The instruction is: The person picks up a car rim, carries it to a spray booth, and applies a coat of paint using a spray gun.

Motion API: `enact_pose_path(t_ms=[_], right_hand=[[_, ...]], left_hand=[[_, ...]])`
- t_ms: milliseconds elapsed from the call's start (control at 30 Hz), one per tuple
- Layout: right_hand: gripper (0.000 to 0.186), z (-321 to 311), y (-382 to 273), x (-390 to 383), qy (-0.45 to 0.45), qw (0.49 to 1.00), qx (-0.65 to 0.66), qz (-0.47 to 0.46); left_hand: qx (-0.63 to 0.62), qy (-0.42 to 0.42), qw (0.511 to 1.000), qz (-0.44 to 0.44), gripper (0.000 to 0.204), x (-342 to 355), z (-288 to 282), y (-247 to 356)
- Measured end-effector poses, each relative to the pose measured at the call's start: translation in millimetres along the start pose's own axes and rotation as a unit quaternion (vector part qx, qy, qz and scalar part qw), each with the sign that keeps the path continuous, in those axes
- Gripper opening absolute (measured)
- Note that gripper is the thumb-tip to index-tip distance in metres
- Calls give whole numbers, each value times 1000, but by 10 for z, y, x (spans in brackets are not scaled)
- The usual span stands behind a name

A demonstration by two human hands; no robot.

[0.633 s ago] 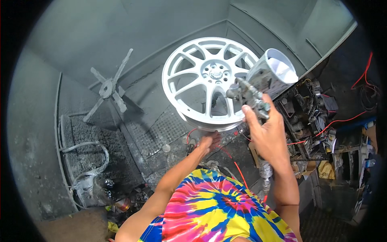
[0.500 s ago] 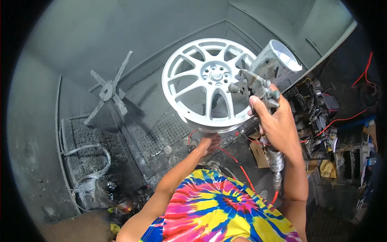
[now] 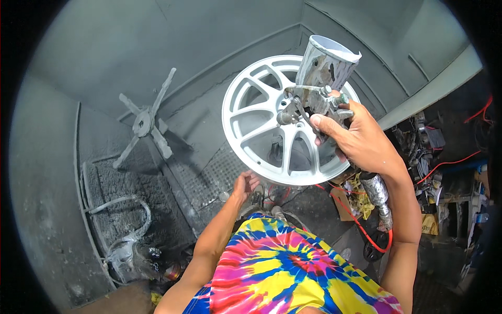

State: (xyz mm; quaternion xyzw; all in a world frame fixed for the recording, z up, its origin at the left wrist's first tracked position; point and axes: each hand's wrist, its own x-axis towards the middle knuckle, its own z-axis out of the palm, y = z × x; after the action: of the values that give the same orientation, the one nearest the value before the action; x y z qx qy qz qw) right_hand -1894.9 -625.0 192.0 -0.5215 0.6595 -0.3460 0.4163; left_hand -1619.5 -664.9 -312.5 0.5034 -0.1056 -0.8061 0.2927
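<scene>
A white multi-spoke car wheel rim (image 3: pixel 246 125) faces up in front of me; what bears it is hidden underneath. My right hand (image 3: pixel 361 138) is wrapped around a paint-crusted spray gun (image 3: pixel 314 107), holding it over the rim's hub. On top of the gun, a tilted, paint-streaked cup (image 3: pixel 324 65) hides the far right part of the rim. My left hand (image 3: pixel 247 184) is at the rim's near left edge, fingers stretched and apart, holding nothing. Whether its fingertips touch the rim, I cannot tell.
A paint-coated stand with several arms (image 3: pixel 143 124) stands at left. Below it are a fuzzy grey panel (image 3: pixel 130 183) and a curved pipe (image 3: pixel 144 209). A red air hose (image 3: pixel 361 227) loops beneath the gun. Cluttered shelves (image 3: pixel 444 193) are at right; grey booth walls (image 3: pixel 235 31) rise behind.
The spray gun has moved left in the view, from the rim's right side to over its hub. The rim sits slightly further right and nearer. My left hand has shifted left along its edge.
</scene>
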Motion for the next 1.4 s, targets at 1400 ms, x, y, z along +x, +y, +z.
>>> enact_pose_path(t_ms=[1400], right_hand=[[29, 302, 108, 637, 295, 950, -93, -40]], left_hand=[[-22, -125, 990, -55, 56, -103, 406, 874]])
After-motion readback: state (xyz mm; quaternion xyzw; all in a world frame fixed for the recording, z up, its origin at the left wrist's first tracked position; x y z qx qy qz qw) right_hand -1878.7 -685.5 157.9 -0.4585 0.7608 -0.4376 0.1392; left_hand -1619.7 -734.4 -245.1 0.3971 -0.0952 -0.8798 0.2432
